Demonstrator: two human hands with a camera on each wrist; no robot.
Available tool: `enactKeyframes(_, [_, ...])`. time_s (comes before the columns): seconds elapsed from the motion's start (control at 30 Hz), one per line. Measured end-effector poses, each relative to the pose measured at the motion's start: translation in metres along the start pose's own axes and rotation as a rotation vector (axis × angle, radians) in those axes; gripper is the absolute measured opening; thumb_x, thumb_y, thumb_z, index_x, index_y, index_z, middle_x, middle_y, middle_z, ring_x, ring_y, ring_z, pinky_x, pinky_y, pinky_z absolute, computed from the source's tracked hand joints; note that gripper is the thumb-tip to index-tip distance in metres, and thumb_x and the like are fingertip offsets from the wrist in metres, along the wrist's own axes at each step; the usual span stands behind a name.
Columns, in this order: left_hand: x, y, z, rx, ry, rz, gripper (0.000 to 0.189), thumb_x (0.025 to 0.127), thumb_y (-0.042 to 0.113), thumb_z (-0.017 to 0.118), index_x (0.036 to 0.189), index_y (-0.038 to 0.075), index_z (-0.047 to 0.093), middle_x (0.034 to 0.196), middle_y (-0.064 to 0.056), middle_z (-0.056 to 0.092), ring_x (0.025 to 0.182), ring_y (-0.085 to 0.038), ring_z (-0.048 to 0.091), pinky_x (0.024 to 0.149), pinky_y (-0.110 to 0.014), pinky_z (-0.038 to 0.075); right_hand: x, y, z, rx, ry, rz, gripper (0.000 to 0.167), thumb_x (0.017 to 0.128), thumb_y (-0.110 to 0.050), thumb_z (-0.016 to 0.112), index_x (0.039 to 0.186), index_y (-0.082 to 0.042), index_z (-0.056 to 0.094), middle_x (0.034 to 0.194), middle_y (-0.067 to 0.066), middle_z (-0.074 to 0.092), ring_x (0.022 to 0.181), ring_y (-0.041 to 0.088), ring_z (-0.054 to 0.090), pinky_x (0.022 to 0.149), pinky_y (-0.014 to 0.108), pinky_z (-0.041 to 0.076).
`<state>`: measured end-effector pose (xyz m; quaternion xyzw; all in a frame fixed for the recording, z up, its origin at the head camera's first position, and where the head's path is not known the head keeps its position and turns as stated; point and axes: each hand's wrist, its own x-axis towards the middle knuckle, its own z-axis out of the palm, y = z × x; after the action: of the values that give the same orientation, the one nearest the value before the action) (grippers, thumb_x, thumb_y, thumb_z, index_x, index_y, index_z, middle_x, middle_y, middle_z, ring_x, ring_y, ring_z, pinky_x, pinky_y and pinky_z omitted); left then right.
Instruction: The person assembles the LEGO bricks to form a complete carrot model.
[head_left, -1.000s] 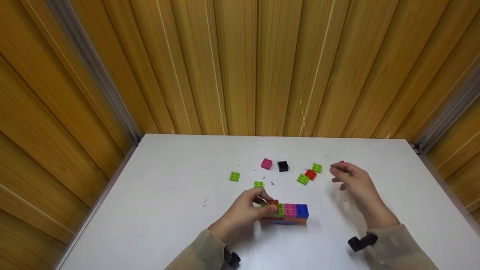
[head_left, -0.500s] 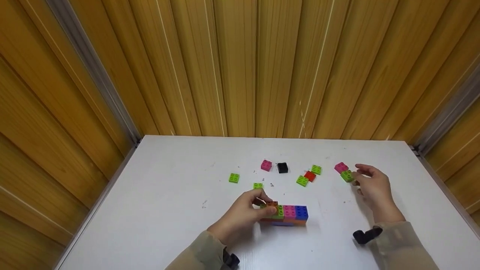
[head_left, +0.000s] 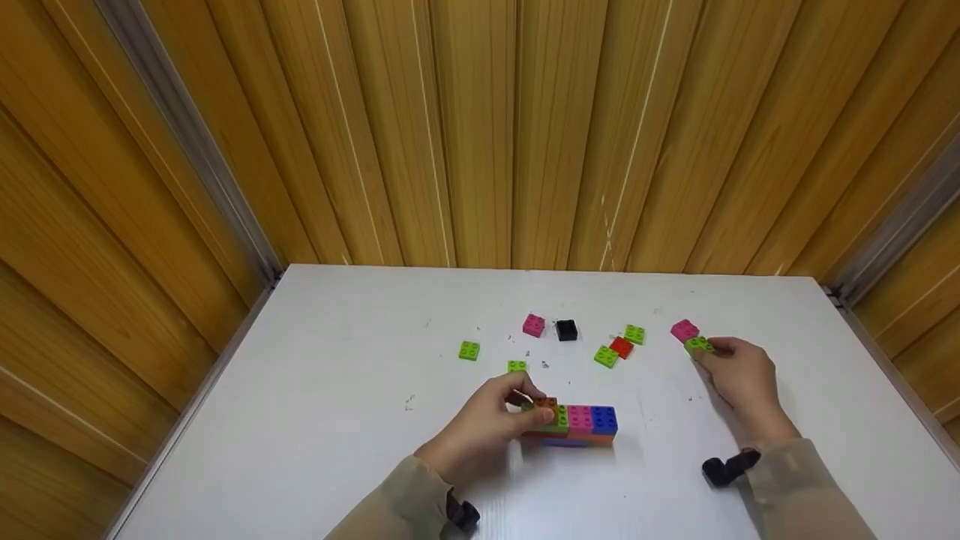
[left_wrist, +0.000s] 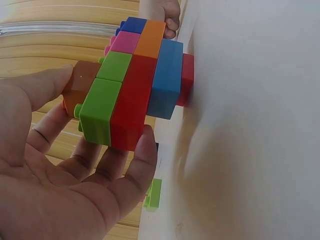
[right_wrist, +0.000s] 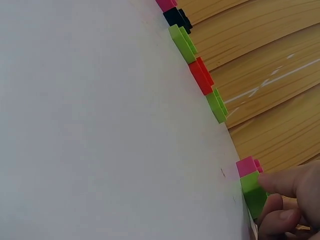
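Observation:
My left hand (head_left: 487, 416) grips a stack of toy building bricks (left_wrist: 132, 92), thumb on the brown brick (left_wrist: 80, 86) at its top and fingers curled round the end. Green, pink and blue bricks line the upper layer; red and orange ones lie beneath, with a blue brick (left_wrist: 167, 75) and a red one lower down. Over at the right, my right hand (head_left: 745, 375) pinches a lime-green brick (right_wrist: 254, 194) between thumb and fingers. A pink brick (head_left: 685, 330) sits right beside that green brick. Part of the stack is hidden by my left hand in the head view.
Loose bricks lie farther back on the white table (head_left: 360, 322): a pink one (head_left: 534, 325), a black one (head_left: 566, 330), a red one (head_left: 621, 347) between two green ones, and a green one (head_left: 469, 350) to the left. Wood-patterned panels (head_left: 480, 150) stand behind the table.
My right hand first drew back to the right, uncovering the pink and green bricks, then came onto the green brick and took hold of it. The left hand keeps its grip on the stack.

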<state>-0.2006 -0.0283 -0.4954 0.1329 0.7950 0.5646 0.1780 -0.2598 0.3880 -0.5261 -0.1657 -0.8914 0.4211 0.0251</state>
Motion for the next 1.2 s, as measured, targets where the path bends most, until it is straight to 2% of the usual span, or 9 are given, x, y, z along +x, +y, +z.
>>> enactKeyframes(0.07, [0.0, 0.001, 0.0, -0.012, -0.002, -0.001, 0.02, 0.099, 0.035, 0.089, 0.105, 0.023, 0.074, 0.12, 0.007, 0.077, 0.114, -0.018, 0.065, 0.099, -0.038, 0.048, 0.0, 0.0, 0.0, -0.014, 0.016, -0.016, 0.06, 0.111, -0.031, 0.069, 0.155, 0.009, 0.06, 0.151, 0.035, 0.066, 0.138, 0.044, 0.064, 0.086, 0.019, 0.049])
enactKeyframes(0.17, [0.0, 0.001, 0.0, -0.012, -0.003, -0.008, 0.02, 0.099, 0.036, 0.089, 0.105, 0.023, 0.074, 0.12, 0.008, 0.077, 0.114, -0.018, 0.065, 0.099, -0.038, 0.048, -0.002, -0.003, -0.001, 0.016, 0.012, 0.005, 0.061, 0.11, -0.031, 0.069, 0.157, 0.007, 0.059, 0.152, 0.033, 0.065, 0.13, 0.039, 0.066, 0.079, 0.016, 0.051])
enactKeyframes(0.3, [0.0, 0.001, 0.0, -0.013, -0.003, -0.013, 0.021, 0.099, 0.036, 0.089, 0.106, 0.024, 0.074, 0.12, 0.007, 0.077, 0.115, -0.018, 0.065, 0.1, -0.038, 0.048, -0.005, -0.01, -0.001, 0.048, -0.004, 0.031, 0.063, 0.111, -0.034, 0.068, 0.159, 0.004, 0.058, 0.154, 0.03, 0.063, 0.113, 0.027, 0.067, 0.074, 0.018, 0.056])
enactKeyframes(0.5, [-0.001, 0.001, 0.0, -0.03, -0.005, -0.006, 0.02, 0.099, 0.034, 0.089, 0.106, 0.023, 0.075, 0.121, 0.006, 0.077, 0.115, -0.019, 0.065, 0.1, -0.037, 0.048, -0.01, -0.023, 0.0, 0.072, -0.043, 0.048, 0.066, 0.11, -0.04, 0.07, 0.162, -0.001, 0.057, 0.159, 0.025, 0.058, 0.092, 0.017, 0.064, 0.071, 0.025, 0.056])
enactKeyframes(0.57, [-0.001, 0.001, 0.0, -0.033, -0.007, -0.005, 0.02, 0.099, 0.034, 0.089, 0.106, 0.022, 0.075, 0.121, 0.006, 0.078, 0.115, -0.019, 0.066, 0.099, -0.037, 0.049, -0.011, -0.026, 0.001, 0.076, -0.068, 0.04, 0.067, 0.109, -0.041, 0.071, 0.162, -0.002, 0.057, 0.16, 0.024, 0.057, 0.093, 0.017, 0.064, 0.072, 0.026, 0.057])
enactKeyframes(0.7, [-0.001, 0.001, 0.0, -0.032, -0.01, -0.006, 0.02, 0.099, 0.035, 0.089, 0.107, 0.023, 0.074, 0.12, 0.006, 0.078, 0.115, -0.018, 0.066, 0.099, -0.037, 0.049, -0.014, -0.032, 0.004, 0.078, -0.142, 0.011, 0.07, 0.108, -0.047, 0.073, 0.162, -0.005, 0.057, 0.163, 0.023, 0.055, 0.105, 0.022, 0.065, 0.078, 0.028, 0.058])
enactKeyframes(0.83, [0.0, 0.001, 0.0, -0.034, -0.011, -0.011, 0.021, 0.099, 0.035, 0.089, 0.107, 0.023, 0.074, 0.121, 0.006, 0.078, 0.115, -0.019, 0.066, 0.099, -0.037, 0.049, -0.02, -0.039, 0.009, 0.065, -0.204, -0.026, 0.067, 0.107, -0.049, 0.074, 0.16, -0.009, 0.06, 0.16, 0.021, 0.056, 0.114, 0.028, 0.064, 0.078, 0.029, 0.059])
enactKeyframes(1.07, [0.0, 0.002, -0.001, -0.012, -0.002, -0.029, 0.02, 0.098, 0.034, 0.09, 0.108, 0.025, 0.075, 0.123, 0.007, 0.077, 0.119, -0.019, 0.066, 0.099, -0.039, 0.052, -0.034, -0.055, 0.02, -0.008, -0.232, -0.235, 0.05, 0.102, -0.034, 0.083, 0.142, -0.004, 0.073, 0.139, 0.019, 0.073, 0.102, 0.024, 0.063, 0.075, 0.026, 0.053])
enactKeyframes(1.2, [0.0, 0.002, -0.001, -0.013, -0.003, -0.042, 0.02, 0.098, 0.034, 0.09, 0.109, 0.026, 0.075, 0.124, 0.007, 0.077, 0.12, -0.02, 0.066, 0.102, -0.042, 0.053, -0.044, -0.063, 0.024, 0.015, -0.291, -0.283, 0.049, 0.1, -0.033, 0.087, 0.138, -0.005, 0.075, 0.124, 0.015, 0.076, 0.094, 0.02, 0.063, 0.074, 0.026, 0.052])
